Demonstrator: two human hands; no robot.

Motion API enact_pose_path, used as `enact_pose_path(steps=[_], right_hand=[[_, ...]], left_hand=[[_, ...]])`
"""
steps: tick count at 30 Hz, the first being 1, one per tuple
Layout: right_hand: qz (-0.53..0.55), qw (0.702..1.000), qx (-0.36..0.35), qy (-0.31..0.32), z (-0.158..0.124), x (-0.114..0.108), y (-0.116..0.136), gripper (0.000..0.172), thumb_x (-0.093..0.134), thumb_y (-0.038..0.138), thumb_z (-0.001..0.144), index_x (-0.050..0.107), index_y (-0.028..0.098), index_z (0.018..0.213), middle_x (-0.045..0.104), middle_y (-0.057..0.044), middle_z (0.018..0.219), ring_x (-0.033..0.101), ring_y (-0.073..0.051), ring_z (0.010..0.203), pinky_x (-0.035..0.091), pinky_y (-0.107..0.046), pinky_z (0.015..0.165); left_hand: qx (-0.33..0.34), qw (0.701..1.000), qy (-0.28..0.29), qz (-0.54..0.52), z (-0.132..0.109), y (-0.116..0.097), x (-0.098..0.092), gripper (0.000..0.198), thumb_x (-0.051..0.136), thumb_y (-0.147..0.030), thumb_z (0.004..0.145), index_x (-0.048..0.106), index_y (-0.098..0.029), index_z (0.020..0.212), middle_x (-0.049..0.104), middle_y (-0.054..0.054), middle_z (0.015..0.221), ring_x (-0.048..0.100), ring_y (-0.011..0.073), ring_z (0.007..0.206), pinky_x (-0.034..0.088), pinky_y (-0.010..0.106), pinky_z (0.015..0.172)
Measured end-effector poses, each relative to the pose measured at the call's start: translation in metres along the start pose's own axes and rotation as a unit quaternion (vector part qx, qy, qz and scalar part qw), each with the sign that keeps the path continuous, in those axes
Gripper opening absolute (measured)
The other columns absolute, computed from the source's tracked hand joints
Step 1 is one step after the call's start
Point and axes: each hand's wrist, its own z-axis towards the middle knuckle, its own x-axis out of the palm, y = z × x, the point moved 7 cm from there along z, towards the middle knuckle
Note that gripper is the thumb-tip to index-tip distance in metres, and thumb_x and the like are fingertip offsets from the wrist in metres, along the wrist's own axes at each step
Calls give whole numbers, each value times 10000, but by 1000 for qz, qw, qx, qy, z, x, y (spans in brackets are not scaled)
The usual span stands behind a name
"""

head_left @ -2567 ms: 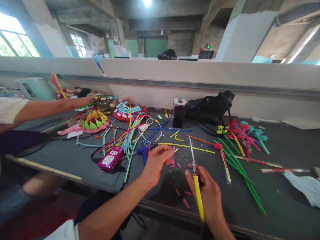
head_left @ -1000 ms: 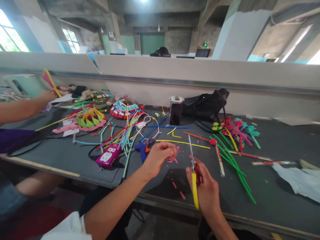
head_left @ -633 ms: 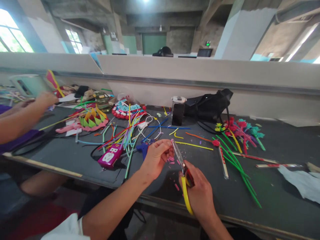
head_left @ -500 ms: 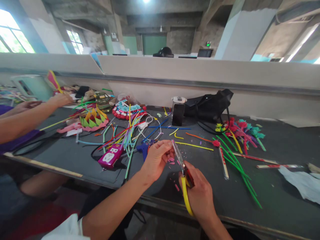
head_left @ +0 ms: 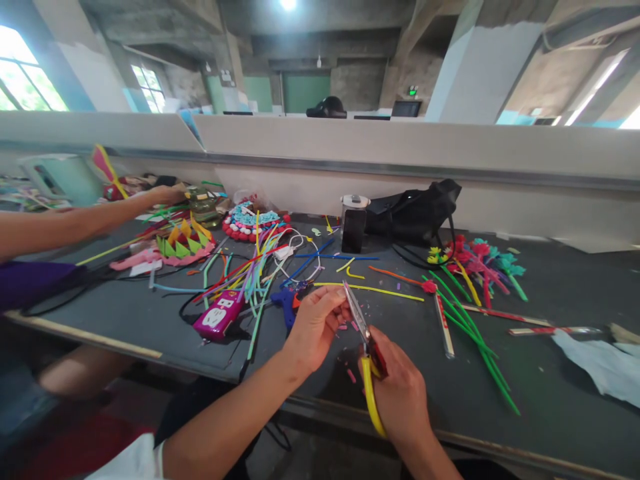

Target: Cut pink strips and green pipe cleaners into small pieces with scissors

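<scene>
My right hand grips a pair of scissors with yellow handles, its metal blades pointing up and to the left. Close against the blade tips, my left hand is closed in a pinch. A small pink piece shows at its fingertips; most of it is hidden. Below the hands, pink scraps lie scattered on the dark table. Just left of my left hand is a blue glue gun, and a yellow pipe cleaner lies behind both hands.
Left of my hands are a bundle of coloured pipe cleaners and a magenta power strip. At right lie pipe-cleaner flowers and green stems. A phone leans before a black bag. A co-worker's arm reaches in from the left.
The co-worker's arm has stretched farther right toward the glass jar. My hands stay almost in place, the scissors still beside my left fingertips. The view has shifted slightly.
</scene>
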Motion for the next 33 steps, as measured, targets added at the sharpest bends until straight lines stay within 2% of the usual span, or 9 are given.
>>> enact_pose_path(steps=[8,17,27,33], right_hand=[[11,1000,3,6,-4,5,-1,385,444,242,871,599,157,1212,699,-81,852,660,-201,707,526,-305,684],[-20,999,30,26,-2,9,0,377,497,229,831,611,200,1189,673,-32,763,638,-187,642,503,-274,636],[30,999,20,12,-5,11,3,352,494,247,849,616,177,1171,701,-44,792,651,-177,654,508,-253,614],[-17,1000,6,-3,-6,14,2,360,511,245,828,607,176,1168,704,-62,841,659,-197,693,516,-282,646]], left_hand=[[-3,1000,-12,-3,0,3,-3,188,692,-278,716,581,-138,661,513,-27,624,462,64,545,395,197,539],[-2,1000,-20,-22,-1,4,-7,152,691,-258,732,608,-134,704,529,-23,653,473,72,572,415,209,572],[-3,999,-20,-39,-2,5,-9,163,688,-247,745,596,-125,688,515,-24,640,462,62,558,394,189,537],[4,999,-13,-36,-3,4,-7,168,678,-264,763,607,-123,706,543,-11,645,482,74,566,399,200,550]])
